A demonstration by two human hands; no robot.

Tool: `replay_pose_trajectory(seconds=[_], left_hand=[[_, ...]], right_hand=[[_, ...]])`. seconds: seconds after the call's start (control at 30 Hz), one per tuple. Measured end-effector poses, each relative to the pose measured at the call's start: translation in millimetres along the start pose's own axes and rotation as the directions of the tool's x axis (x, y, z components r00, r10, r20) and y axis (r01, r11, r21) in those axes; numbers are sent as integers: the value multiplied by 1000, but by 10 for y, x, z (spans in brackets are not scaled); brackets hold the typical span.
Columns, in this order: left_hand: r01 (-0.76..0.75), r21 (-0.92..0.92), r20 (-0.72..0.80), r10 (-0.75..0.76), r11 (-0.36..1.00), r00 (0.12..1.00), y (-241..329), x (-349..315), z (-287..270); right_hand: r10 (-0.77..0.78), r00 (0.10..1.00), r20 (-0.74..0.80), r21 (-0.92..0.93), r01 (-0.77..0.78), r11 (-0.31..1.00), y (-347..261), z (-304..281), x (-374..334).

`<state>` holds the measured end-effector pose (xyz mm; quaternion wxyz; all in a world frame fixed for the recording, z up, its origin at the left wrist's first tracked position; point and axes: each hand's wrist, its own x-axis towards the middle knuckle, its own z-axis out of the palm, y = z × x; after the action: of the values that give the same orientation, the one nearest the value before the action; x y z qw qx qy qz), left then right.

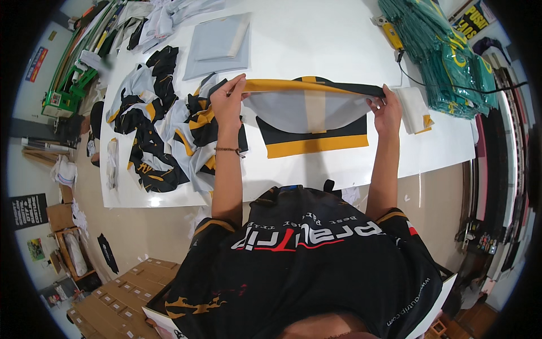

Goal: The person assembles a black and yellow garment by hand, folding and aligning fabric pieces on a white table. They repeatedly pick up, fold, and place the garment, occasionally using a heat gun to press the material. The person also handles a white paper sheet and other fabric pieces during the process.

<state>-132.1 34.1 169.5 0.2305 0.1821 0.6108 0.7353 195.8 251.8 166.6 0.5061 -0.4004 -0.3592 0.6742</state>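
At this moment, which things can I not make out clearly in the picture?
Head view: part of the black-and-yellow cloth below, hidden by the raised cloth.
Head view: lower layers of the garment pile, covered by upper ones.
Head view: far end of the teal packets, cut by the upper edge.

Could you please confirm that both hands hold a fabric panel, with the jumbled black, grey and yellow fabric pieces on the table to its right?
Not quite: the head view shows the jumbled fabric pieces on the table to the left of the fabric panel, held by the left hand and right hand.
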Motion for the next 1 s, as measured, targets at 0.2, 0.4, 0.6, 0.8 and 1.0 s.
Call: replay_pose_trajectory(seconds=[0.2,0.4,0.6,0.8,1.0], left_hand=[[-190,91,20,189,978,982,365,165,147],[-247,35,70,245,968,967,237,-69,144],[-62,212,145,31,975,989,-877,-387,-65],[57,427,160,-138,902,977,-1453,-519,-266],[115,517,181,-239,848,954,-1448,-767,-267]], right_hand=[[-122,980,158,131,102,986,-162,275,507],[-112,991,73,0,112,994,-135,148,609],[52,999,-13,-312,-54,949,656,-467,732],[127,990,-67,-466,-144,873,1082,-890,553],[98,995,-28,-414,-101,905,1233,-1219,303]])
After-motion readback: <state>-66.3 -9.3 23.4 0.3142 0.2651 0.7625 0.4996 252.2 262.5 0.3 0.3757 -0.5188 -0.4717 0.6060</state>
